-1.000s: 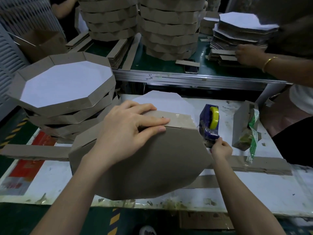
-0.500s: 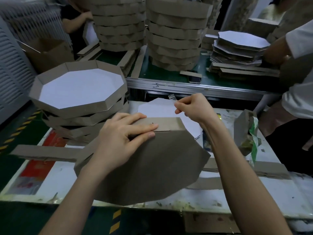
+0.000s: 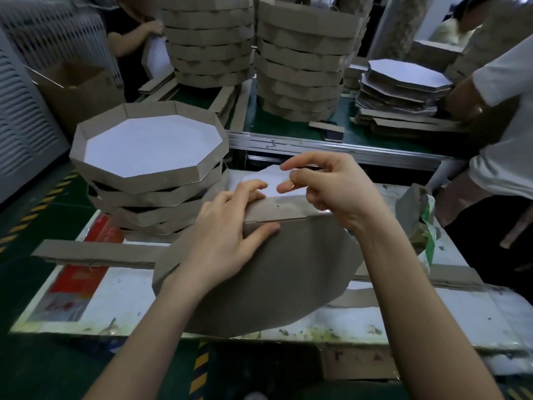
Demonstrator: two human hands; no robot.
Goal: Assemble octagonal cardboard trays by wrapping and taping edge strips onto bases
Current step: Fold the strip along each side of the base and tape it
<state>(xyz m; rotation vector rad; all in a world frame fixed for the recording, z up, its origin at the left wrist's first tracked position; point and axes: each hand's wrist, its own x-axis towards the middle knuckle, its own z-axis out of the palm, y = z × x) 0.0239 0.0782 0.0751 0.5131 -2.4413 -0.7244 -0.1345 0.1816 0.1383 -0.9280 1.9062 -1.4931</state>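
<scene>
Cardboard-brown edge strip (image 3: 277, 209) is gripped by the left hand (image 3: 227, 235), fingers hooked over its top rim and thumb pressed under the seam; half a second ago those fingers lay flatter across it. The right hand (image 3: 331, 186) has dropped onto the strip's right end, fingers curled and pinched; what they hold is unclear. The unfinished tray (image 3: 288, 269) stands tilted on the white worktable (image 3: 129, 298), underside toward the person, just beside a stack of finished trays (image 3: 150, 180).
</scene>
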